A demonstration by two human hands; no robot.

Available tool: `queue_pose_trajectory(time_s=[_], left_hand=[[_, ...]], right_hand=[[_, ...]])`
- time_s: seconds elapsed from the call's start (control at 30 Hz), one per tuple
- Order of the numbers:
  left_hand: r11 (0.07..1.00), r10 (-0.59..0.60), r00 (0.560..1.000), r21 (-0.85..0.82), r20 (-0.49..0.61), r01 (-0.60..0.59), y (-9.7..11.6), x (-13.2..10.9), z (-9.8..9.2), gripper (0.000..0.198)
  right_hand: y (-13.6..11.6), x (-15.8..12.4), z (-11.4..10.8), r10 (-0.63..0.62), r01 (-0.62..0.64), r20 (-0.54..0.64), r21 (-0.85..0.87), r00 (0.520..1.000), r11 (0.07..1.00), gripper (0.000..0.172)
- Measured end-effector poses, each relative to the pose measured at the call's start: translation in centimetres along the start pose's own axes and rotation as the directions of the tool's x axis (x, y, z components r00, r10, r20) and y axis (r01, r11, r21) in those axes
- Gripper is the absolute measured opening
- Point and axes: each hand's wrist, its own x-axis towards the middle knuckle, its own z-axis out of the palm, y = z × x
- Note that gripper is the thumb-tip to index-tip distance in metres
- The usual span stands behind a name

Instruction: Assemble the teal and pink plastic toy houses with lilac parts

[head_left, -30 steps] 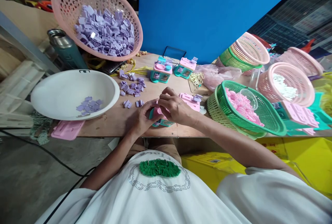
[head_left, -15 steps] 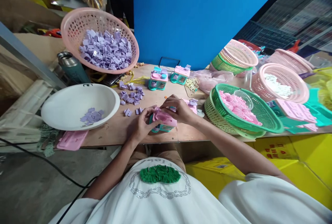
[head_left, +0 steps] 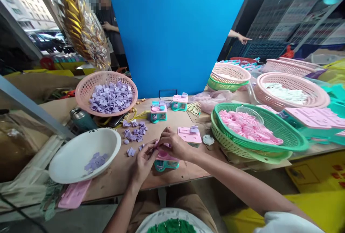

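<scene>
A small pink-and-teal toy kitchen unit (head_left: pixel 167 164) stands at the table's front, with a round pink dish shape on its top. Over its left rear corner the fingertips of both hands come together. My left hand (head_left: pixel 145 159) is closed in a pinch there, beside the toy. My right hand (head_left: pixel 172 144) reaches across the top, its fingers also pinched. A tiny pink bit shows between the fingertips, too small to name. Just behind my right hand is a second toy unit (head_left: pixel 189 135) with a purple piece standing on it. Loose purple pieces (head_left: pixel 136 132) lie to the left.
Two more toy units (head_left: pixel 158 113) stand farther back before a blue panel (head_left: pixel 175 39). At left are a pink basket (head_left: pixel 81 94) of purple pieces and a white bowl (head_left: pixel 60 164). A green basket (head_left: pixel 293 141) with pink parts sits right. Other people stand behind the panel.
The camera view has tilted up, showing more background. My left fingers have moved from the toy's side to meet my right fingertips above its left rear corner.
</scene>
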Motion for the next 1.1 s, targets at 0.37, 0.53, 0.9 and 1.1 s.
queue_pose_trajectory(time_s=[0.37,0.53,0.9,1.1], left_hand=[[0.998,-0.029,0.999,0.053,-0.025,0.03,0.4,0.4,-0.2,0.032],[0.993,-0.117,0.989,-0.001,0.093,0.118,0.5,-0.1,-0.7,0.049],[1.0,-0.012,0.993,-0.004,0.114,0.012,-0.2,0.0,-1.1,0.04],[1.0,0.005,0.992,-0.016,0.126,-0.003,-0.2,0.1,-1.1,0.039]], right_hand=[[0.3,-0.1,0.2,-0.07,0.068,-0.042,-0.038,0.997,0.997,0.013],[0.6,-0.4,-0.1,-0.039,0.039,0.005,-0.011,0.999,0.999,0.008],[-0.6,-0.4,0.8,0.02,-0.02,0.002,-0.059,1.0,0.998,0.017],[-1.7,-0.3,1.3,0.096,-0.098,-0.032,-0.083,0.995,0.992,0.018]])
